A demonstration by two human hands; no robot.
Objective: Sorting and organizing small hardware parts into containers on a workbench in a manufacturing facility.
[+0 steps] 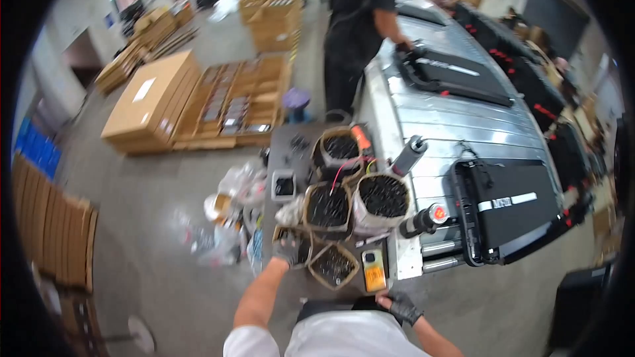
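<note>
My left hand [286,250], in a grey glove with bare fingertips, reaches into a small open box [303,259] of dark parts. Its fingertips are too indistinct to show whether they grip anything. My right hand [402,307], in a similar dark glove, is close to my body at the table's front edge, fingers drawn together. Whatever may be between those fingers is too small to make out. Just beyond it lies a phone-shaped item with an orange-yellow face [374,271]. An open carton of small dark pieces [334,266] sits between the hands.
Bags of black parts [381,197] crowd the grey table [281,152]. Two dark cylinders, one here [423,220], stand beside the metal roller conveyor [423,119], which carries black panels [512,205]. A co-worker [357,26] handles the farther panel. Plastic bags [218,241] litter the floor at left.
</note>
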